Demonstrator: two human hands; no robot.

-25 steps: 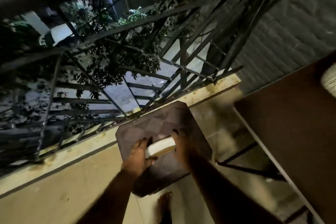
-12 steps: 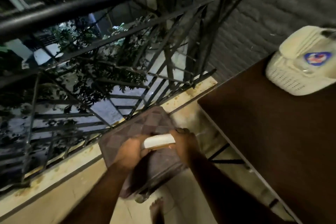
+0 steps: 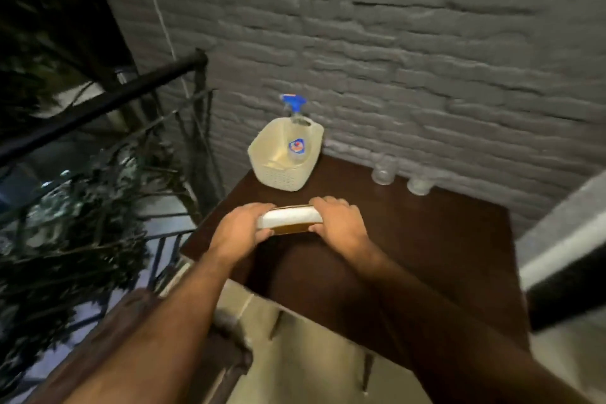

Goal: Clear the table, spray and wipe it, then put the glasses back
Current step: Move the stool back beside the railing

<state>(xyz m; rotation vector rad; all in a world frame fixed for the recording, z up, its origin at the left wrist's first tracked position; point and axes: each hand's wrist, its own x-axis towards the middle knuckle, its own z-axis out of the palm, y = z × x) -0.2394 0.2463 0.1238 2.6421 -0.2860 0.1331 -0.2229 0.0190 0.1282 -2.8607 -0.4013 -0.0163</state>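
Over the near-left part of the dark table [image 3: 426, 239], head view: left hand [image 3: 241, 229] and right hand [image 3: 339, 223] each grip one end of a pale, flat folded thing with a yellowish underside, probably the wiping cloth or sponge [image 3: 290, 219]; can't tell if it touches the surface or sits just above it. Cream basket [image 3: 282, 170] stands at the far-left corner with the spray bottle [image 3: 295, 128] upright inside, blue trigger head poking above the rim. Two clear glasses [image 3: 383, 170] [image 3: 419, 185] stand on the far edge against the grey brick wall [image 3: 393, 43], near each other, well apart from the hands. Progress, my read: early. Clearing isn't finished, since basket and glasses are on the table; spray bottle untouched in the basket, no wet patch visible, so spraying and wiping look not yet done; putting glasses back is last. Edges: wall closes the far side; left table edge sits just beside a black railing [image 3: 108, 98] with foliage beyond, so nothing should slide that way. Open room is the centre and near-right of the top. Pale blurred surface at the right edge, unclear what.
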